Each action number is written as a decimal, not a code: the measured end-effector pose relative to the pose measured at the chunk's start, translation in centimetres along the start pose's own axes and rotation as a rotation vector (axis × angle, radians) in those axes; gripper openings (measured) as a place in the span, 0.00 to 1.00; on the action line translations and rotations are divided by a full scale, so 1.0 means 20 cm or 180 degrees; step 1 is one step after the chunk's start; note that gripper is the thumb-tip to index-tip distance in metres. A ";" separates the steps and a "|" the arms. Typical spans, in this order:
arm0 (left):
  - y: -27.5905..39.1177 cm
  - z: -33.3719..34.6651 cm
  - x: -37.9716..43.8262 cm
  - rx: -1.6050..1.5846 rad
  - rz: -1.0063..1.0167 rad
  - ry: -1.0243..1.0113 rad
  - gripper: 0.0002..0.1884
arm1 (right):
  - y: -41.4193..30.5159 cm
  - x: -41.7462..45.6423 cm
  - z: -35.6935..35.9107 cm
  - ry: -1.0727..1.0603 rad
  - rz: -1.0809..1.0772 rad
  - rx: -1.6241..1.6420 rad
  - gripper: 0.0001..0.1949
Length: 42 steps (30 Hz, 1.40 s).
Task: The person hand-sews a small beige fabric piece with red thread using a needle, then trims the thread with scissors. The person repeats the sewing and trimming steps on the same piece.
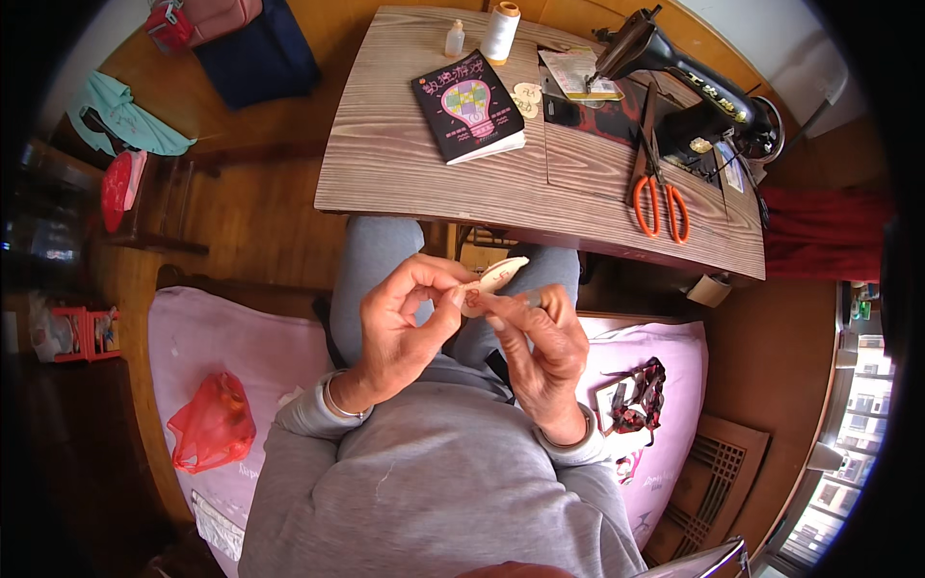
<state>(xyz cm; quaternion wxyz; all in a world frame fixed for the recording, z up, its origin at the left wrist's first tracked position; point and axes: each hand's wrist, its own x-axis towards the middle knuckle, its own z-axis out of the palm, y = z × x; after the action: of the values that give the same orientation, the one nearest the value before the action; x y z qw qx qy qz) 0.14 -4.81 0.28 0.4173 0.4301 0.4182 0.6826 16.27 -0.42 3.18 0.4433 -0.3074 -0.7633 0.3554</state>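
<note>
Above my lap, my left hand (408, 318) pinches a small cream padded piece (498, 276) between thumb and fingers. The piece bears red drawn marks and is tilted, with one end pointing up to the right. My right hand (545, 339) is at its near right side, index fingertip against it and thumb close below. Whether a needle or thread is between those right fingertips is too small to tell. A metal band, perhaps a thimble ring (531, 298), sits on a right finger. Similar cream pieces with red marks (526, 100) lie on the sewing table (390, 159).
The table holds a black puzzle book (470, 108), a white thread cone (501, 32), a small plastic bottle (454, 38), orange-handled scissors (657, 195) and a black sewing machine (686, 79). A red plastic bag (217, 423) and dark fabric scraps (639, 397) lie beside me on the pink-covered seat (282, 339).
</note>
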 end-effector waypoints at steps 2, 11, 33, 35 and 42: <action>-0.03 -0.01 -0.02 -0.0117 -0.0052 -0.0042 0.04 | 0.04 -0.02 0.04 0.0047 0.0049 -0.0011 0.15; -0.10 -0.05 -0.05 0.0444 0.0355 -0.0148 0.07 | 0.05 -0.03 0.07 0.0020 0.0219 0.0010 0.13; -0.15 -0.06 -0.03 0.0760 0.0696 -0.0047 0.13 | 0.10 -0.03 0.08 0.0005 0.0287 -0.0029 0.12; -0.15 -0.07 -0.03 0.0764 0.0705 -0.0045 0.13 | 0.10 -0.03 0.09 0.0033 0.0341 0.0079 0.12; -0.12 -0.07 0.00 0.1611 0.1318 -0.0163 0.15 | 0.11 -0.04 0.06 -0.0079 0.0361 0.0114 0.12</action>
<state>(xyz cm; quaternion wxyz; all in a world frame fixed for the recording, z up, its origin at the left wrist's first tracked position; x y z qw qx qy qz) -0.65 -4.33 -2.32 0.1598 0.6132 0.4675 0.6164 15.80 -0.19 0.60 0.4183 -0.3377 -0.7437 0.3974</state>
